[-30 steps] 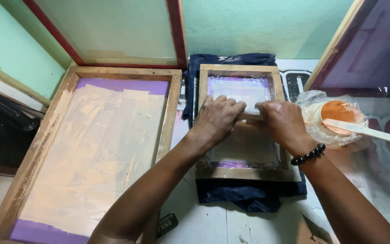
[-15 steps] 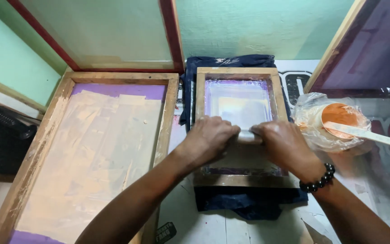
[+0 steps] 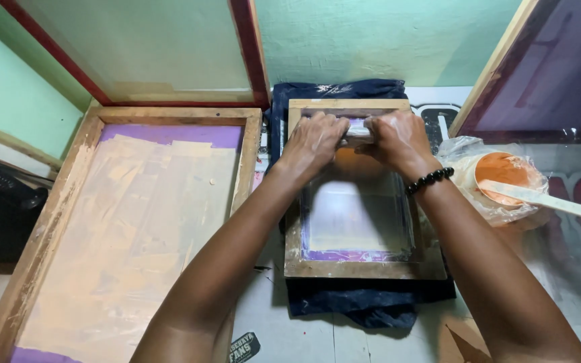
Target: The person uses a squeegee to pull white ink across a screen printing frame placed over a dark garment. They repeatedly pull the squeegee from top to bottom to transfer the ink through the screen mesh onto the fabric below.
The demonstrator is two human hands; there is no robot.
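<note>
At the far end of the small wooden frame (image 3: pixel 364 269), near twelve o'clock, two hands hold one scraper (image 3: pixel 359 133). The left hand (image 3: pixel 314 141) is curled tight around the left end of it. The right hand (image 3: pixel 398 139) is curled tight around the right end. The two hands sit side by side, almost touching. One string of black beads (image 3: pixel 429 180) goes around the right wrist.

The scraper is a pale bar. Only a little bit of it shows between the hands. Its long side runs across, from nine o'clock to three o'clock. Its edge points down into the frame. Some orange paint shows on the screen just below the hands.

There are four frames in all. The small one lies flat on one dark blue cloth (image 3: pixel 364 306), which sticks out at twelve o'clock and at six o'clock. One big wooden frame (image 3: pixel 48 222) with purple tape lies flat at nine o'clock. One red frame (image 3: pixel 250 54) leans on the green wall at eleven o'clock. One more frame (image 3: pixel 492 74) leans at two o'clock.

At three o'clock sits one tub of orange paint (image 3: pixel 506 171) in a clear bag. One white stick (image 3: pixel 553 202) rests in it and points off to the right.
</note>
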